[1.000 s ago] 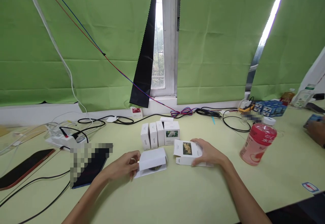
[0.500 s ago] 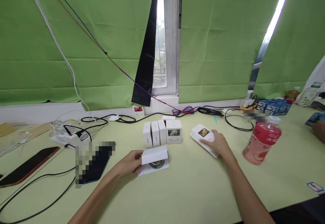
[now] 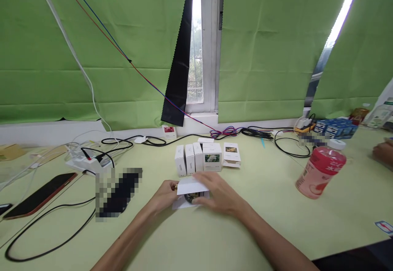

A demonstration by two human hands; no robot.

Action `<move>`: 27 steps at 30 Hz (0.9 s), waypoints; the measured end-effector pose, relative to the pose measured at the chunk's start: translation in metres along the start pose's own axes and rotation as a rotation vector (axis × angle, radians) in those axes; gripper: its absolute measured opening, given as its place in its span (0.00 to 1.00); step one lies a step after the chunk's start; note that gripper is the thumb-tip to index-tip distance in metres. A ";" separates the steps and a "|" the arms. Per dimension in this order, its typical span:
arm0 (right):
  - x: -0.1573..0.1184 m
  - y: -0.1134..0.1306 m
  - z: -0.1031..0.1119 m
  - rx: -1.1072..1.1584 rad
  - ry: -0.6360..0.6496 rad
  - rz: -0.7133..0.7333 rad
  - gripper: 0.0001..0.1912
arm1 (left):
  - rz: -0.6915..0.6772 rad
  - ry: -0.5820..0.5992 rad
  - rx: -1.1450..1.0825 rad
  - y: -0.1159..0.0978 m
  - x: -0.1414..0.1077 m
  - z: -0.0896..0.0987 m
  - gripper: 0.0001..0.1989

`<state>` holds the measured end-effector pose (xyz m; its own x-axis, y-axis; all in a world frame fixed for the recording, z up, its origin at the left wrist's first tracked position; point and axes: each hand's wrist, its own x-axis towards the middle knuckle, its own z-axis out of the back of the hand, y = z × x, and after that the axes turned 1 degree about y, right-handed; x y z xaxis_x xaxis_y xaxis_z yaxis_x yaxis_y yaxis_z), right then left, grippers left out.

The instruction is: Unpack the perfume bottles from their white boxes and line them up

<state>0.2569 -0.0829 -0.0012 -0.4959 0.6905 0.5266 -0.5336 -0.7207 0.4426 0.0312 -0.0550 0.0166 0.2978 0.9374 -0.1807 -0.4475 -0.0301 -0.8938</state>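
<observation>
A folded white paper (image 3: 188, 186) lies near the middle of the table, with a dark round object (image 3: 192, 197) partly visible between its layers. My left hand (image 3: 164, 196) grips the paper's left edge, fingers closed. My right hand (image 3: 216, 193) is at the paper's right side, its fingers over the top fold and its thumb lower, by the round object. Behind the paper stand several white boxes (image 3: 189, 159), one with a white flower picture (image 3: 212, 160). To their right is a white box with a yellow flower picture (image 3: 231, 153), its front flap open.
A pink bottle (image 3: 321, 172) stands at the right. Phones (image 3: 39, 195), a power strip (image 3: 89, 164) and black cables lie at the left. Blue boxes (image 3: 336, 128) are at the back right, and another person's hand (image 3: 383, 152) is at the right edge.
My right hand has let go of the yellow-flower box, now beside the other boxes, and moved left to the folded paper. My left hand still holds the paper.
</observation>
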 end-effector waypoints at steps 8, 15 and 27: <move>-0.012 -0.008 0.017 -0.199 0.064 -0.222 0.16 | 0.053 -0.116 0.106 -0.003 -0.005 0.037 0.21; -0.030 -0.019 0.075 -0.050 0.125 -0.405 0.15 | -0.114 -0.318 0.460 -0.015 -0.014 0.051 0.23; -0.049 -0.038 0.115 0.332 -0.278 -0.588 0.20 | -0.249 -0.189 0.447 -0.027 -0.001 0.015 0.19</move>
<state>0.3799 -0.0960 0.0395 0.0248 0.9598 0.2796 -0.4003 -0.2467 0.8825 0.0308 -0.0500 0.0473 0.3026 0.9445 0.1277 -0.7098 0.3127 -0.6312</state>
